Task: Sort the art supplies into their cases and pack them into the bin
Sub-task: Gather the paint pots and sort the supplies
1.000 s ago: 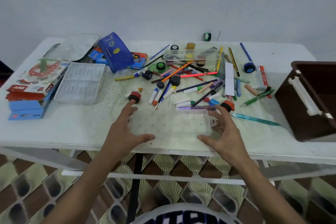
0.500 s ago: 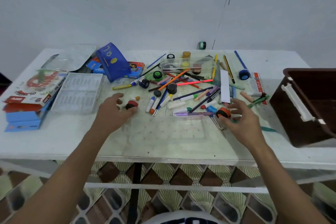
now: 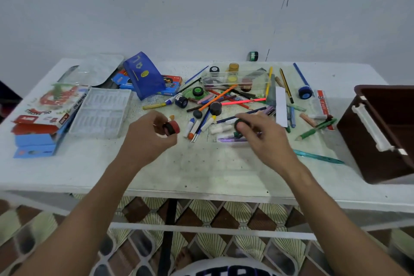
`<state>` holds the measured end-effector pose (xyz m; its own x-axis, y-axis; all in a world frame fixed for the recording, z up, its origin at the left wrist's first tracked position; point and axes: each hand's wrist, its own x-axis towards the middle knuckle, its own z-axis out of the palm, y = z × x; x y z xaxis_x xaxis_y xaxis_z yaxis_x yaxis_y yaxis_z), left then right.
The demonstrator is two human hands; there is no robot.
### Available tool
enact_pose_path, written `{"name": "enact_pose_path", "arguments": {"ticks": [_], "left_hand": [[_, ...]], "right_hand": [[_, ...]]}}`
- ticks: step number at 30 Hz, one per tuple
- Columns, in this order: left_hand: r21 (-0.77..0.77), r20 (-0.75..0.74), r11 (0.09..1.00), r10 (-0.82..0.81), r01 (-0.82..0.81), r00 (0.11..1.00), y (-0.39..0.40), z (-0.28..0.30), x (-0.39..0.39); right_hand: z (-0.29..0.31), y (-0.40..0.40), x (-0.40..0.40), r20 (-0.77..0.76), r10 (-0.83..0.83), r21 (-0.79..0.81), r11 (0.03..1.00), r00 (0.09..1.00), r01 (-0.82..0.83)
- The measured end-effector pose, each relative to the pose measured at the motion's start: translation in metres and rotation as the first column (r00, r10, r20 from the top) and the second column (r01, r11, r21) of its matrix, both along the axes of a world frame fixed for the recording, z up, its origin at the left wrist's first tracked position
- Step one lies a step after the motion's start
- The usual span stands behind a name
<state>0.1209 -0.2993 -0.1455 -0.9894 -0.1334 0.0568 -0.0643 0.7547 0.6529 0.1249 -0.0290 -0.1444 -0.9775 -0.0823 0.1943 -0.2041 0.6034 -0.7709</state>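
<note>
The red paint pot (image 3: 171, 128) is sitting in the left hand (image 3: 145, 139), pinched between thumb and curled fingertips, lid end tipping toward the right and just clear of the table (image 3: 67, 170). A second dark-lidded pot (image 3: 240, 123) is being gripped by the right hand (image 3: 264, 139), fingers curled over it at the near edge of the heap of pens and pencils (image 3: 226, 105); whether it is off the surface cannot be told. Both pots being short and round, no long axis matters; judgement: the clear paint case (image 3: 235, 79) is lying beyond both sets of fingers, past the heap, its length running left to right, and the right hand is the nearer one. More loose pots, one black (image 3: 215, 108) and one green-lidded (image 3: 198, 91), are lying between fingers and case. The brown bin (image 3: 380, 132) is standing well to the right of the right fingers, holding nothing visible.
</note>
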Motion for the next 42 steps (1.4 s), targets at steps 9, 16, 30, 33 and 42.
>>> {"name": "enact_pose_path", "arguments": {"ticks": [9,16,30,33,42], "left_hand": [[-0.176,0.063,0.961,-0.206,0.214,0.977,-0.006,-0.004,0.02],[-0.179,0.085,0.952,-0.235,0.247,0.968,-0.008,-0.006,0.018],[-0.233,0.022,0.922,-0.313,0.309,0.95,-0.012,-0.024,0.015],[-0.179,0.011,0.943,-0.282,0.279,0.959,-0.013,-0.029,0.017],[-0.177,-0.024,0.945,-0.284,0.276,0.959,-0.017,-0.036,0.016]], "right_hand": [[-0.019,-0.098,0.008,0.264,0.284,-0.107,0.958,0.922,-0.264],[-0.041,-0.1,0.004,0.118,0.199,0.293,0.929,0.973,-0.226],[-0.048,-0.103,0.002,0.053,0.189,0.217,0.956,0.981,-0.196],[-0.053,-0.101,0.001,0.039,0.202,0.206,0.957,0.979,-0.206],[-0.056,-0.108,0.008,-0.027,0.14,0.187,0.973,0.99,-0.132]]}}
